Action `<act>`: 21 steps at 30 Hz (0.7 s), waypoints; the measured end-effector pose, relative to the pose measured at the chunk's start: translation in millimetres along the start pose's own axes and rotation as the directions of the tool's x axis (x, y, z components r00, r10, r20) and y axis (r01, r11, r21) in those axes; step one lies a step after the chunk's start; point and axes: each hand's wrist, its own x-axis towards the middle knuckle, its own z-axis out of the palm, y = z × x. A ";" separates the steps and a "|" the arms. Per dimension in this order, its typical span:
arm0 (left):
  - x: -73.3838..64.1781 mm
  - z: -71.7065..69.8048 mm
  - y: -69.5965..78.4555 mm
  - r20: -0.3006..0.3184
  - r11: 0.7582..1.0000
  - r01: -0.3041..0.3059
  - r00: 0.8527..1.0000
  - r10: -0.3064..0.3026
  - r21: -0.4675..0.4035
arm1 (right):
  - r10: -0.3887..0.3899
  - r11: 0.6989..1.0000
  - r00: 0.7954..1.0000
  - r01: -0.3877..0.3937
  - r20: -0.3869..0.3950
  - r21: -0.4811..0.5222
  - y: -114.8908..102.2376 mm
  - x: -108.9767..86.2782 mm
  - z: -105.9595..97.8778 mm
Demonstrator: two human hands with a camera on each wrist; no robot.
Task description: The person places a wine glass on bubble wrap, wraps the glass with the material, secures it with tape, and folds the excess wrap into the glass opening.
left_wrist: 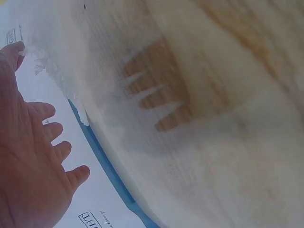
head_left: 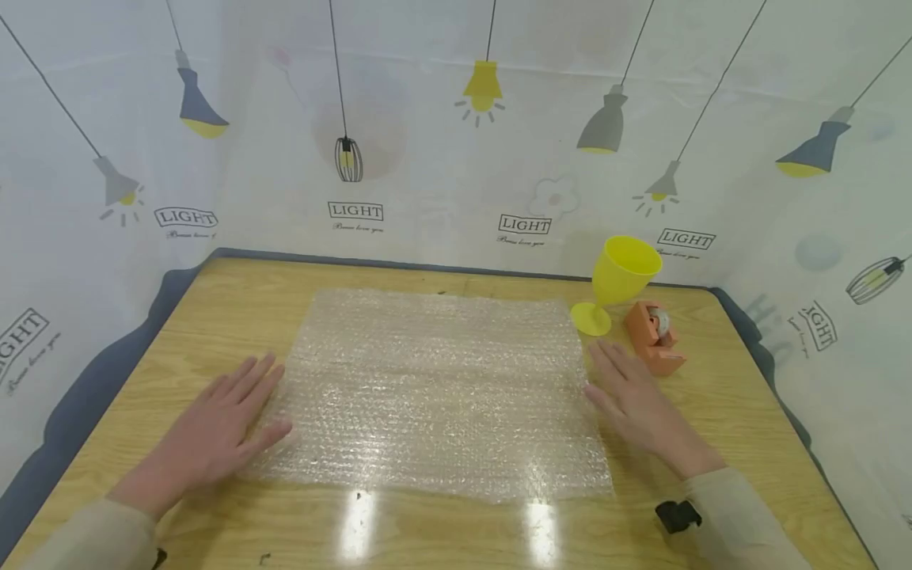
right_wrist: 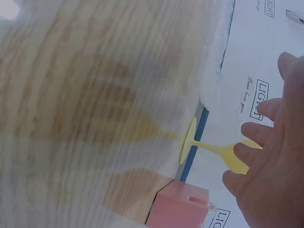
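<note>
A clear sheet of bubble wrap (head_left: 442, 388) lies spread flat over the middle of the wooden table. My left hand (head_left: 221, 427) is at its left edge, fingers straight, with the thumb over the edge in the head view. At the opposite edge is my right hand (head_left: 637, 400), its fingers extended and thumb at the border of the sheet. Neither hand grips anything. Just beyond the right fingertips stands a yellow goblet (head_left: 618, 273), upright on its round foot. An orange tape dispenser (head_left: 651, 340) with a roll of tape sits to the right of the goblet.
The wooden table (head_left: 442, 530) is shiny and reflects the hands. A white curtain (head_left: 427, 142) printed with lamps and lettering surrounds its back and sides. A black band (head_left: 677, 516) sits at the right wrist.
</note>
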 end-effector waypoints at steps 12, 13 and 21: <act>-13.5 10.2 -3.0 -0.044 0.998 -0.068 0.997 0.068 -0.006 | 0.074 0.990 0.997 -0.071 -0.022 0.122 11.5 6.3 -13.2; -14.5 10.7 -3.5 -0.046 0.997 -0.072 0.996 0.072 -0.006 | 0.078 0.989 0.996 -0.073 -0.035 0.126 12.5 7.3 -14.7; -19.8 12.0 -5.7 -0.052 0.996 -0.086 0.995 0.086 -0.006 | 0.071 0.992 0.979 -0.048 -0.192 0.121 15.5 18.9 -28.0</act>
